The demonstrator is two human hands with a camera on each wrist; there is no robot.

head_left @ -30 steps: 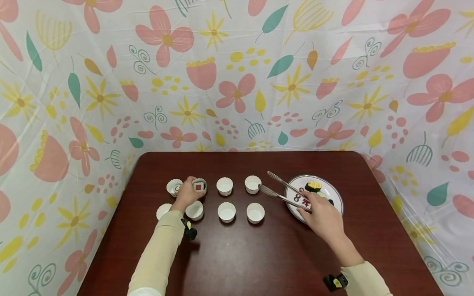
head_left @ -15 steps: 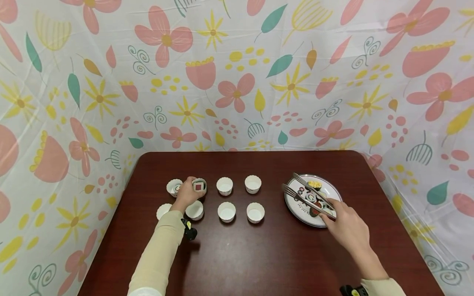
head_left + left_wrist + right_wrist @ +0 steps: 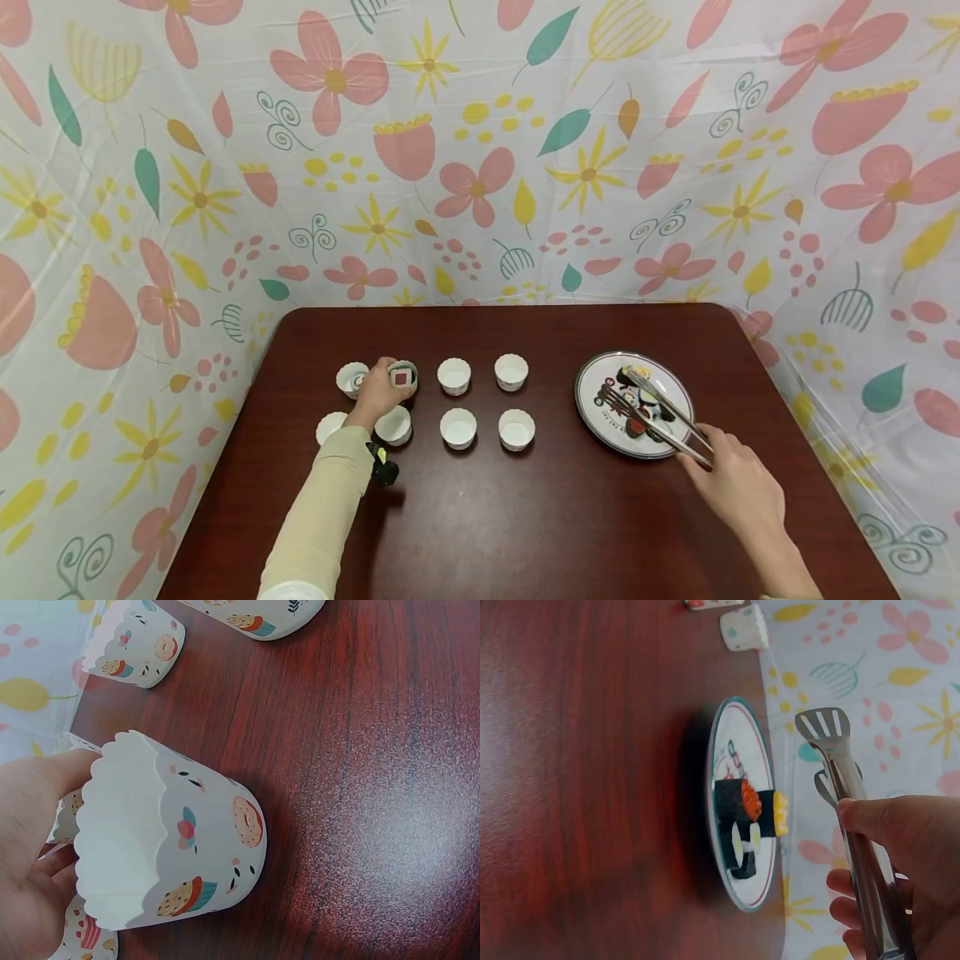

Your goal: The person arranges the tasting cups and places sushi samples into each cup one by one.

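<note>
Presently your left hand (image 3: pixel 377 397) pinches a cup (image 3: pixel 406 366), your right hand (image 3: pixel 742 479) grips parted tongs (image 3: pixel 864 862); sushi (image 3: pixel 402 377) occupies two cups (image 3: pixel 342 383), more remains on the plate (image 3: pixel 596 376)

Tongs (image 3: pixel 870 881): bare metal in my right hand (image 3: pixel 742 485), smooth and shiny, bright streaks running down the arms.
Cups (image 3: pixel 202 840): thin paper by their look, printed, smooth, nearly matt.
Plate (image 3: pixel 606 432): hard, smooth and lightly glossy; ceramic or plastic, I can't tell which.
Sushi pieces (image 3: pixel 728 801): dark sides fairly matt, the orange topping (image 3: pixel 751 799) bumpy.
Table (image 3: pixel 360 787): wood-grained top, polished, finely speckled where the light glares off it.
Backdrop (image 3: pixel 480 92): printed sheet, cloth or plastic, creased, with a soft sheen.
My left sleeve (image 3: pixel 321 504): matt cloth, lightly wrinkled.
</note>
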